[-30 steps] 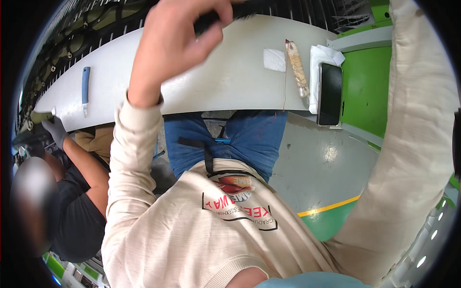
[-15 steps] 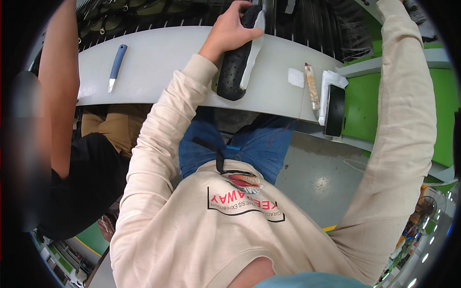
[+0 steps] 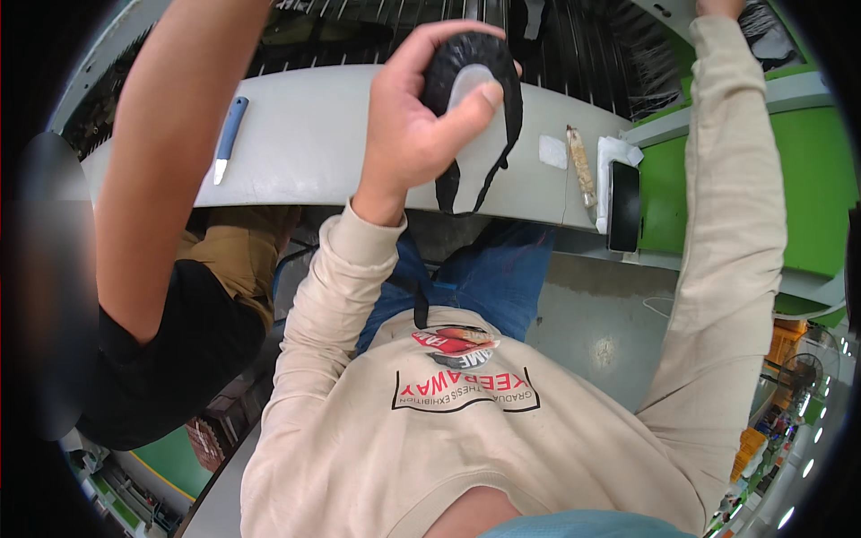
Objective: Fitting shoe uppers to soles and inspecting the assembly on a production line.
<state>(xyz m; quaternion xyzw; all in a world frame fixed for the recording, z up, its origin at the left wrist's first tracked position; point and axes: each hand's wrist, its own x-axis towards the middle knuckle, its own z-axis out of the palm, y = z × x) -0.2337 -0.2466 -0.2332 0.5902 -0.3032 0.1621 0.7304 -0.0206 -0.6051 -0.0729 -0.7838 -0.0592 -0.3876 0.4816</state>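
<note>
My left hand [image 3: 417, 134] is closed around a black shoe upper [image 3: 446, 73] with a dotted surface, held tilted above the white worktop. The fingers wrap over its rounded far end, and the thumb presses on a pale patch inside it. The upper's thin black edges hang down in a loop toward the front of the worktop, with light material between them. My right hand [image 3: 720, 7] is at the top right rim, at the end of the outstretched arm. Most of it is cut off, so its fingers do not show.
On the white worktop [image 3: 296, 134] lie a blue-handled knife [image 3: 231, 134], a white square [image 3: 553, 151], a glue-stained brush [image 3: 582, 170] and a black phone [image 3: 624, 206] on white cloth. A co-worker's bare arm [image 3: 170, 152] reaches across at left. Dark metal slats run behind.
My left hand has lifted the shoe upper off the worktop, drawn it nearer and turned it. My right arm has shifted slightly left. The co-worker's arm has moved right.
</note>
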